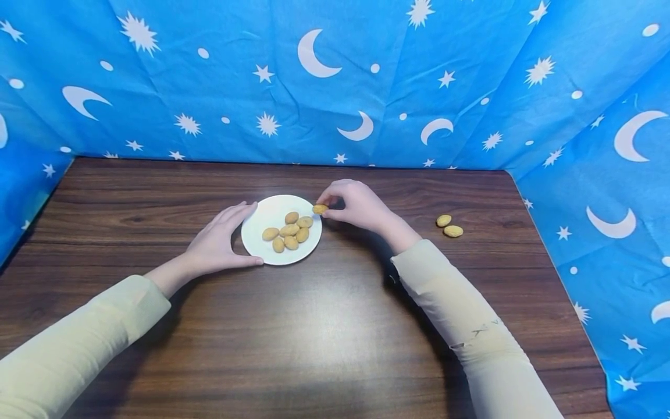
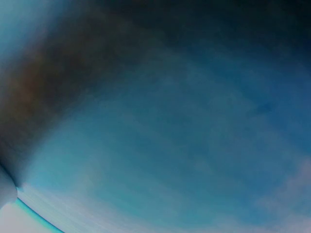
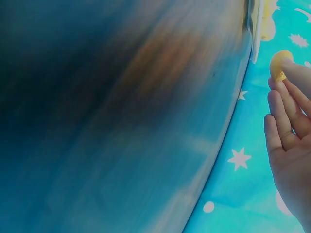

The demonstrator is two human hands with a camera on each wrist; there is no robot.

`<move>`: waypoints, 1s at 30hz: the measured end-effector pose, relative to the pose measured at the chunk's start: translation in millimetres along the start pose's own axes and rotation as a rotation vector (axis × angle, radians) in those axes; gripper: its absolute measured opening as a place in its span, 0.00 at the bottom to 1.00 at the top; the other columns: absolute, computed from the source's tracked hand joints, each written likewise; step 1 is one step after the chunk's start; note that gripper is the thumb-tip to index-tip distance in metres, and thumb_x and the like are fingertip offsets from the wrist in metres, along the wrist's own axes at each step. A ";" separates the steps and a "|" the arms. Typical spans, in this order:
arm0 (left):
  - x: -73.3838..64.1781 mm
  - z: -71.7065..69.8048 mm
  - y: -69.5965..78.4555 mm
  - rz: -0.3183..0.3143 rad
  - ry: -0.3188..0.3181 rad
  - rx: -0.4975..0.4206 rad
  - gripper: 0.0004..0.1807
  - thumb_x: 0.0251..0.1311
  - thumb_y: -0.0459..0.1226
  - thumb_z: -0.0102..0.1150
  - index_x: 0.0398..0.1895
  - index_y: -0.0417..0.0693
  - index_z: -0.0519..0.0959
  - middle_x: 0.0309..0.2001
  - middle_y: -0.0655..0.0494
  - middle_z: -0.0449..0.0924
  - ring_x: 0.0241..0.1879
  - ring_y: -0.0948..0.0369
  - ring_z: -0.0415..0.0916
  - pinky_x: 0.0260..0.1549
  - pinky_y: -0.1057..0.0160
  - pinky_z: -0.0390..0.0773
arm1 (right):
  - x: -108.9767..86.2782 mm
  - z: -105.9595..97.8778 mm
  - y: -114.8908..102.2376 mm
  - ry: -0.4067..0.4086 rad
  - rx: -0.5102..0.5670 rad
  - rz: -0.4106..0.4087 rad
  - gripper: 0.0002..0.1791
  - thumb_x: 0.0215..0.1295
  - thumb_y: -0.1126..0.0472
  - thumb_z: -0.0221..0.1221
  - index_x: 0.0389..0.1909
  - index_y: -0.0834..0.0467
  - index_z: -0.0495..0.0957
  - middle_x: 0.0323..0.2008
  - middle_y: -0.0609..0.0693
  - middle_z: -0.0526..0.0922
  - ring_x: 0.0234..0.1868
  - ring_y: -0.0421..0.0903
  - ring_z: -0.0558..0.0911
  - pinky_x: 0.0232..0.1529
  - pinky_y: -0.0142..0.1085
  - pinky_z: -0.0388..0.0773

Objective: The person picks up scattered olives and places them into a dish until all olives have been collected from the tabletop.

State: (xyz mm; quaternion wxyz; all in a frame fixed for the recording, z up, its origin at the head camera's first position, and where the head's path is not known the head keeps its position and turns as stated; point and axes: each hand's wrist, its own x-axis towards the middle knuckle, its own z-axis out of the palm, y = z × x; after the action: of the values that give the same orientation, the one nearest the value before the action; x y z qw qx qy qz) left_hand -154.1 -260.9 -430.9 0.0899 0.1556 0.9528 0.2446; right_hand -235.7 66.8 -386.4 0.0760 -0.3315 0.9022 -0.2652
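A small white plate (image 1: pixel 255 244) lies on the table with several oval yellow-brown pieces, like nuts or small fruits (image 1: pixel 278 245), heaped on it. My left hand (image 1: pixel 213 241) holds the plate by its left rim, thumb at the near edge and fingers at the far edge. At the plate's upper right edge, my right hand (image 1: pixel 356 203) pinches one oval yellow-brown piece (image 1: pixel 319 209) between thumb and fingertips. The right wrist view also shows this piece (image 3: pixel 279 64) at the fingertips, the other fingers extended. The left wrist view is dark and blurred.
Two more such oval pieces (image 1: pixel 453 231) lie close together on the dark wood table (image 1: pixel 293 349), right of my right forearm. Blue cloth (image 1: pixel 235 70) with white moons and stars hangs behind the table and along both sides.
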 end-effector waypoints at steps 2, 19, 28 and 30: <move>0.1 -0.3 -0.1 0.000 0.000 0.002 0.66 0.52 0.60 0.79 0.87 0.49 0.52 0.86 0.39 0.50 0.85 0.37 0.46 0.78 0.26 0.54 | 5.2 1.9 -2.1 -0.008 -0.006 -0.010 0.13 0.70 0.57 0.71 0.53 0.54 0.89 0.48 0.49 0.90 0.52 0.46 0.85 0.60 0.41 0.82; 2.3 1.5 -1.5 0.010 0.007 0.010 0.66 0.50 0.62 0.79 0.87 0.49 0.52 0.85 0.39 0.51 0.85 0.38 0.47 0.78 0.27 0.54 | 27.8 10.1 -13.1 -0.102 -0.088 -0.021 0.13 0.72 0.60 0.68 0.55 0.54 0.88 0.50 0.49 0.89 0.53 0.46 0.85 0.62 0.40 0.82; 0.1 0.1 -0.5 0.008 0.006 0.004 0.66 0.50 0.61 0.79 0.86 0.48 0.53 0.85 0.39 0.51 0.85 0.38 0.47 0.79 0.28 0.53 | 27.4 13.8 -10.4 -0.087 -0.043 -0.025 0.12 0.72 0.61 0.68 0.54 0.54 0.88 0.49 0.49 0.89 0.53 0.46 0.85 0.62 0.40 0.82; 0.1 -0.5 -0.3 0.007 0.005 0.004 0.66 0.51 0.61 0.79 0.87 0.48 0.52 0.85 0.39 0.51 0.85 0.38 0.47 0.79 0.28 0.53 | 27.5 13.9 -9.9 -0.088 -0.029 -0.017 0.12 0.72 0.61 0.68 0.54 0.54 0.88 0.50 0.49 0.89 0.53 0.46 0.85 0.62 0.40 0.82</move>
State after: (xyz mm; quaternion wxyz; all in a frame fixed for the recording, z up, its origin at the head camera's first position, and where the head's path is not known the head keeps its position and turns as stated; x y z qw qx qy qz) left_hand -154.4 -261.4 -430.7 0.0863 0.1586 0.9530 0.2434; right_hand -247.0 37.0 -391.8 0.1083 -0.3516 0.8989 -0.2378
